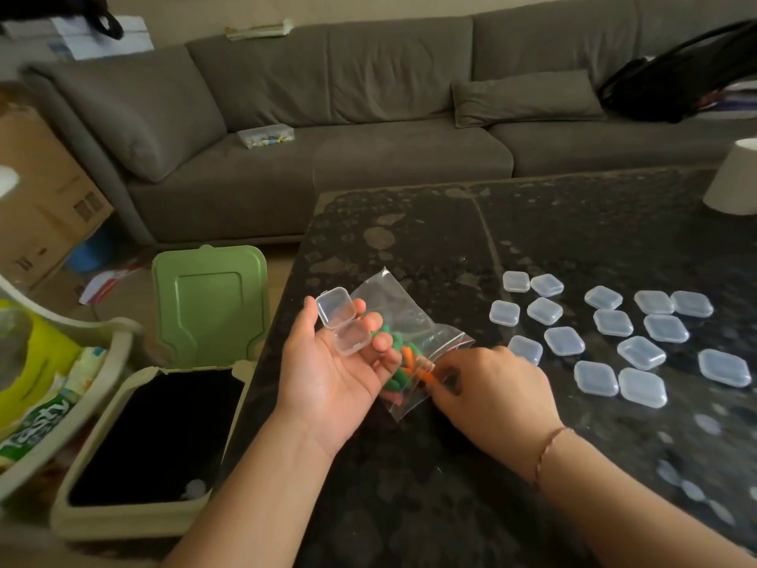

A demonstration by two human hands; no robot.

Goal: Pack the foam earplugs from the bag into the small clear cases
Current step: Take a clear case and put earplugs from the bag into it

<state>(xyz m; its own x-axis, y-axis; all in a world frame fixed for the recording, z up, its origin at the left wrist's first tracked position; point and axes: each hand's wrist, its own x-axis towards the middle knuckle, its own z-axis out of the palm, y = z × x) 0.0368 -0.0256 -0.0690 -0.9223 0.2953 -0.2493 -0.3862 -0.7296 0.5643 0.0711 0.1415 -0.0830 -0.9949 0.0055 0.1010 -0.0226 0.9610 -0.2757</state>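
The person's left hand [327,371] is turned palm up above the near edge of the dark speckled stone table [573,223], fingers loosely curled under a small clear hinged plastic case [342,321] that lies open across the fingertips, lid tipped back. Just beyond and below those fingers lies the clear zip-top plastic bag [405,317], on the table, holding a cluster of green, orange and pink foam earplugs [399,364]. The right hand [487,387] is at the bag's red-striped mouth, fingers bent down and pinching at an orange earplug [430,377] there; whether the plug is already free of the bag cannot be told.

The step in hand appears to be drawing plugs out to fill the open case. The next move likely calls for lifting the pinched plug across to the case, dropping it into the shallow half, and then pressing the lid closed.

To the right, well apart from the bag, a scatter of closed small clear cases [639,334] lies on the table; they look empty. A green-lidded open bin [196,321] stands on the floor beside the table, with a grey fabric sofa [327,96] behind.
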